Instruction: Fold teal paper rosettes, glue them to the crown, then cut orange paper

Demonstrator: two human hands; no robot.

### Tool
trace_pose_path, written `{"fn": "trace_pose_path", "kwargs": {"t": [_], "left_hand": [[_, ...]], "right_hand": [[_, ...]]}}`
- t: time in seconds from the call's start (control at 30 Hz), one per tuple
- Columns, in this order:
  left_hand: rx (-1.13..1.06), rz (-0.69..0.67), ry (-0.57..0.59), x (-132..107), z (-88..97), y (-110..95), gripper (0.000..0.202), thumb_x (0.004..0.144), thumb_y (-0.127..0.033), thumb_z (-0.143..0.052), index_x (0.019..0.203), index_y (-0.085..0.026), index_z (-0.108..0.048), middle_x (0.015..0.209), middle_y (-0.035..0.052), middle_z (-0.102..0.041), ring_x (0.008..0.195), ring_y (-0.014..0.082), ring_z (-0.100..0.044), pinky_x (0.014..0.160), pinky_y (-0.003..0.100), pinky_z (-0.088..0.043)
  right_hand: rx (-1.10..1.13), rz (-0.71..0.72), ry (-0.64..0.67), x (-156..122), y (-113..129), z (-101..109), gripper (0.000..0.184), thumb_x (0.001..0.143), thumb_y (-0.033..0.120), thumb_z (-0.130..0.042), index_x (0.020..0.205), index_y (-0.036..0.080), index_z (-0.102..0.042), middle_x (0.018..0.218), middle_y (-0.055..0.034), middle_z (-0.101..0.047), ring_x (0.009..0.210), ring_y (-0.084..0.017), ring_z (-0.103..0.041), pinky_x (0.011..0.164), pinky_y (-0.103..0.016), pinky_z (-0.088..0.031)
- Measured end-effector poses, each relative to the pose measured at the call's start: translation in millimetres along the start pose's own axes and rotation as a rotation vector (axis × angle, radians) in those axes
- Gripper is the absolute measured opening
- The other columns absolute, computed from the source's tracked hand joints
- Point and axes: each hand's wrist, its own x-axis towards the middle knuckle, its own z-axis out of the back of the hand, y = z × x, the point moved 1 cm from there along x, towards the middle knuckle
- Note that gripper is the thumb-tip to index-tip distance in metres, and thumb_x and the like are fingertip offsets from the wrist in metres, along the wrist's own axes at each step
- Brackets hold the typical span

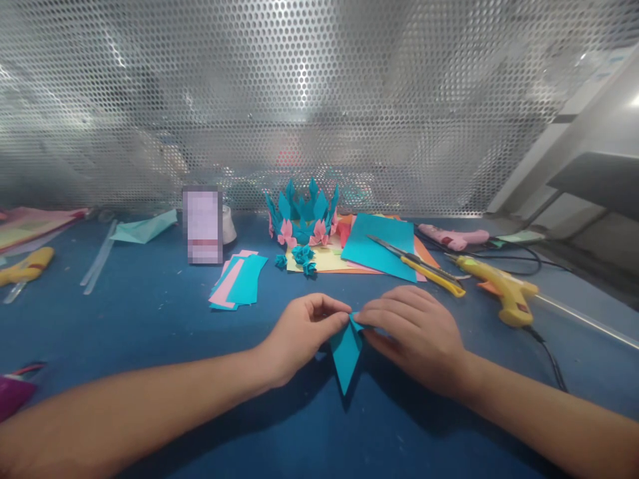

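Between my two hands is a folded piece of blue paper (345,356), kite-shaped, its sharp point toward me. My left hand (307,332) pinches its upper left edge between thumb and fingers. On the other side my right hand (414,336) grips the upper right corner, where a small flap stands up; its thumb is partly hidden behind the fingers. Beyond the hands stands a blue paper crown (302,213) with pointed leaves and pink paper flowers (319,233) around its base. Small folded blue flowers (303,255) lie in front of it.
Blue and pink paper strips (244,279) lie left of centre, near a blurred-out phone-like object (202,226). To the right are blue sheets (359,239), a yellow cutter (439,276), scissors (392,246), a yellow glue gun (504,286) and a pink glue gun (452,237). A perforated metal panel (299,100) closes the back.
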Motion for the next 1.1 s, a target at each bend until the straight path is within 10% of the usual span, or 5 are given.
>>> {"fn": "trace_pose_path", "kwargs": {"t": [1.1], "left_hand": [[-0.229, -0.029, 0.006, -1.4, -0.1, -1.4, 0.034, 0.068, -0.021, -0.072, 0.097, -0.015, -0.054, 0.080, 0.0007, -0.058, 0.071, 0.0094, -0.053, 0.064, 0.022, -0.040]], "right_hand": [[-0.180, 0.107, 0.050, 2.6, 1.7, 4.6, 0.013, 0.087, 0.019, -0.054, 0.089, 0.020, -0.066, 0.083, 0.0007, -0.072, 0.067, -0.014, -0.055, 0.068, -0.031, -0.039]]}}
